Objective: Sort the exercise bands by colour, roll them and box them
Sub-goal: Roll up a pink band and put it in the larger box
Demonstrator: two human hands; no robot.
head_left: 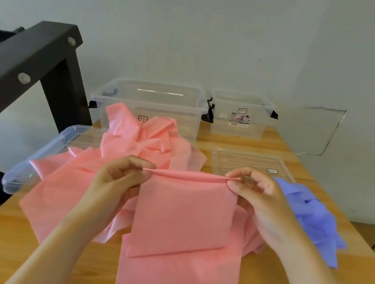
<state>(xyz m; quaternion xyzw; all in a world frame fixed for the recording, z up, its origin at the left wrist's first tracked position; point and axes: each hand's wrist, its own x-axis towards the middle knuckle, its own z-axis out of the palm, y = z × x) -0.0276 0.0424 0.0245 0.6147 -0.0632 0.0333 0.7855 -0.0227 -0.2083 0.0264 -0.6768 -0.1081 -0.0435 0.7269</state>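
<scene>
A pink exercise band [183, 218] hangs in front of me, its top edge bunched into a narrow fold. My left hand [121, 177] pinches the fold's left end and my right hand [256, 200] pinches its right end. The band's lower part runs down the wooden table [4, 235] toward me. Behind it lies a heap of pink bands [146, 145]. A crumpled pile of blue-violet bands [313, 215] sits to the right, partly hidden by my right hand. Two clear plastic boxes, a large one [148, 103] and a smaller one [240, 116], stand at the back.
One clear lid [36, 163] lies at the table's left edge under the pink heap, another lid [254, 165] lies flat at the right behind my hands. A black metal frame [18, 79] rises at the left. A pale wall is right behind the boxes.
</scene>
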